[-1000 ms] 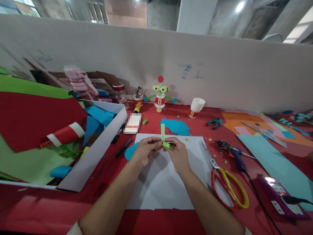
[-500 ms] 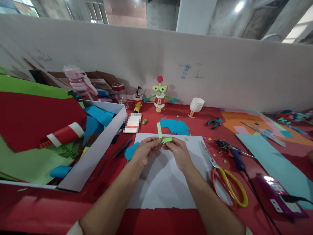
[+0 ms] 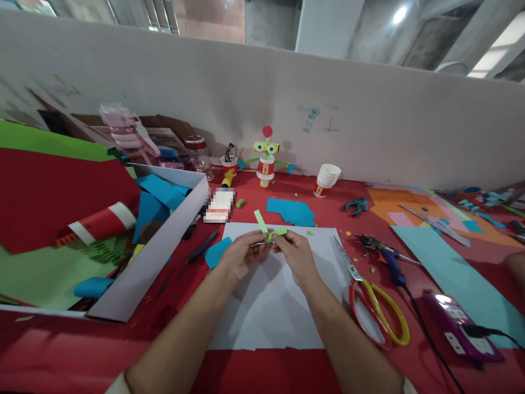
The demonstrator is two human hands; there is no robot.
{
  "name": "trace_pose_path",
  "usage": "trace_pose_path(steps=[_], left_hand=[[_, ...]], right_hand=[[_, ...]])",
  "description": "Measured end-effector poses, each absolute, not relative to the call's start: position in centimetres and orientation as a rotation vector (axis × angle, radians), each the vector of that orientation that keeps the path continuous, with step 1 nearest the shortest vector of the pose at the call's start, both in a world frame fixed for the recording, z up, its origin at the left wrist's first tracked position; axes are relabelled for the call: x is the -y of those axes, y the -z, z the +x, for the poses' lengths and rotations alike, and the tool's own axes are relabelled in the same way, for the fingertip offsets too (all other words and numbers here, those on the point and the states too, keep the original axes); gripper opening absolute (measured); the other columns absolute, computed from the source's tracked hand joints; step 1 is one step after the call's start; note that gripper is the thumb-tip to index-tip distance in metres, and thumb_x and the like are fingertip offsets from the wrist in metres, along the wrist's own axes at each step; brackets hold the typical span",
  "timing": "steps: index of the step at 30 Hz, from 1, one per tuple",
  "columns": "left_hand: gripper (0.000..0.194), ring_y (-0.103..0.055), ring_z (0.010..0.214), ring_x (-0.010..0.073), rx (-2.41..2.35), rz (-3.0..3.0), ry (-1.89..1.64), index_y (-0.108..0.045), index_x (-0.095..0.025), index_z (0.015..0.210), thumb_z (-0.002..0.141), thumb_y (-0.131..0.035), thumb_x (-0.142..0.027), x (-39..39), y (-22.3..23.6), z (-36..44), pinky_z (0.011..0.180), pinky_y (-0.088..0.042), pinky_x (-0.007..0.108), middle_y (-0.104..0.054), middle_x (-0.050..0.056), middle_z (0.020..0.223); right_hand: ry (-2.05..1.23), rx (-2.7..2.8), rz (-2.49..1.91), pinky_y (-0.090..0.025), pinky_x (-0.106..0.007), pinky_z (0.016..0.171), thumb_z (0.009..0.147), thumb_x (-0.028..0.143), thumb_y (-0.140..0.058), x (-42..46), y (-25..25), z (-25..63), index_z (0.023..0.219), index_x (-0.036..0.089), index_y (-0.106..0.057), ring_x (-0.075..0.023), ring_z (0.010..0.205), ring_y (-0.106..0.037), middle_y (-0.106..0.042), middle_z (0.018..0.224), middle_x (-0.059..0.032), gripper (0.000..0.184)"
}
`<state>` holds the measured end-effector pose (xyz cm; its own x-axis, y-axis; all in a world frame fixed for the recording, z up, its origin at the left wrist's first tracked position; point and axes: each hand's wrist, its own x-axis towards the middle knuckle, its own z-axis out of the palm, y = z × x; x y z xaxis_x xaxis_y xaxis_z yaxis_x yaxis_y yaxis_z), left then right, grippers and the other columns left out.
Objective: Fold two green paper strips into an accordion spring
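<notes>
Between my fingertips, above the white paper [image 3: 274, 312], is a folded light green paper strip [image 3: 261, 220]. My left hand [image 3: 245, 253] pinches it near the fold, with one end sticking up and away. My right hand [image 3: 298, 256] pinches the other part, whose end points right. The fingertips nearly meet, so the fold itself is partly hidden. Just beyond the hands lie several blue paper pieces [image 3: 291, 211], and another blue piece [image 3: 217, 252] is beside my left hand. A small green folded spring [image 3: 240, 203] rests farther back.
Large scissors [image 3: 365, 298] lie right of the paper, near a glue gun [image 3: 394, 265] and a purple power strip [image 3: 461, 328]. A white box [image 3: 164, 262] of craft paper stands left. At the back are a paper-cup robot figure [image 3: 266, 167] and stacked cups [image 3: 327, 178].
The upright end of the green strip now leans farther left, and its other end has tilted upward at the right. The view has shifted slightly.
</notes>
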<state>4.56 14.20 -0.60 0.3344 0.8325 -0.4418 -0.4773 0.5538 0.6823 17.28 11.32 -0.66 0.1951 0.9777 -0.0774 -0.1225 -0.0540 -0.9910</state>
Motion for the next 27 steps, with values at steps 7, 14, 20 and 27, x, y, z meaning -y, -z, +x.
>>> trace_pose_path(steps=[7,14,20,27], left_hand=[[0.006,-0.064,0.062,0.0131,-0.875,0.504,-0.872,-0.069,-0.012,0.072,0.073,-0.065,-0.015,-14.32,0.51,4.42,0.066,-0.054,0.023,-0.069,0.008,0.073],[0.015,-0.064,0.064,0.0115,-0.824,0.639,-0.887,-0.071,-0.013,0.081,0.067,-0.073,-0.013,-14.11,0.78,4.31,0.069,-0.053,0.022,-0.069,0.005,0.074],[0.009,-0.064,0.065,0.0122,-0.795,0.655,-0.881,-0.071,-0.013,0.076,0.067,-0.073,-0.015,-13.94,0.6,4.32,0.068,-0.053,0.022,-0.07,0.005,0.075],[0.012,-0.065,0.07,0.0156,-0.846,0.671,-0.889,-0.073,-0.012,0.075,0.072,-0.069,-0.023,-14.09,0.42,4.25,0.07,-0.053,0.025,-0.072,0.01,0.079]], right_hand=[[-1.178,0.931,-1.27,-0.043,-0.024,0.055,0.067,0.032,-0.066,-11.35,0.49,17.56,0.064,0.017,-0.065,-0.0111,0.052,-0.05,-0.058,0.053,0.0025,0.016],[-1.167,0.983,-1.285,-0.039,-0.023,0.052,0.071,0.037,-0.063,-11.35,0.33,17.62,0.057,0.018,-0.06,-0.0103,0.05,-0.047,-0.053,0.049,0.0038,0.024],[-1.165,1.043,-1.264,-0.04,-0.023,0.053,0.076,0.041,-0.06,-11.32,0.34,17.64,0.062,0.019,-0.058,-0.0104,0.052,-0.048,-0.051,0.053,0.0045,0.026],[-1.131,1.081,-1.287,-0.04,-0.022,0.054,0.076,0.039,-0.059,-11.22,0.55,17.62,0.062,0.02,-0.057,-0.011,0.053,-0.049,-0.051,0.052,0.0048,0.024]])
